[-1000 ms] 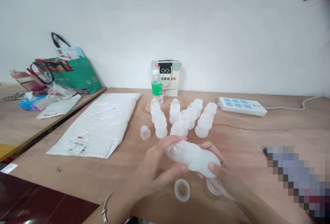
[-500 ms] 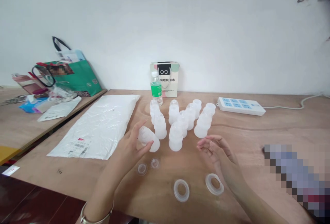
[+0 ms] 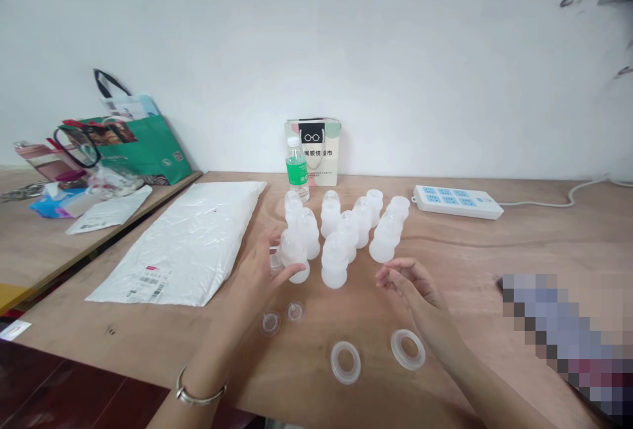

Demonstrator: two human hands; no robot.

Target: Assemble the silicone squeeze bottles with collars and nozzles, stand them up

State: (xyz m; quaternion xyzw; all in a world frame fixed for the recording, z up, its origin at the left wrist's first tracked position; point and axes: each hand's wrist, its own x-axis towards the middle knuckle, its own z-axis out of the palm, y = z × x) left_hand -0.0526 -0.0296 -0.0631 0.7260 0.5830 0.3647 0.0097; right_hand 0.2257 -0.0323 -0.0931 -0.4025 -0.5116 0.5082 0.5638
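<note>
— Two hands over the table (image 3: 494, 251), and only one is busy. See the left hand (image 3: 262, 271)? Its fingers wrap a frosted bottle (image 3: 294, 254) at the near left corner of the cluster of bottles (image 3: 346, 231), the base seemingly on the wood.

— And the right hand (image 3: 410, 284)?

— Loosely curled, holding nothing, just near the cluster's right side. Two clear rings (image 3: 345, 362) lie nearer us, and two small clear discs (image 3: 283, 317) sit just near the left hand.

— How would you do it well?

— I'd say keep the bottle upright and ease it beside its neighbour without knocking the row; they look light and tippy. Grip at the waist, not the dome.

— That green-labelled water bottle (image 3: 297, 169) behind?

— Well apart, by the far wall, next to the paper bag (image 3: 312, 152).
</note>
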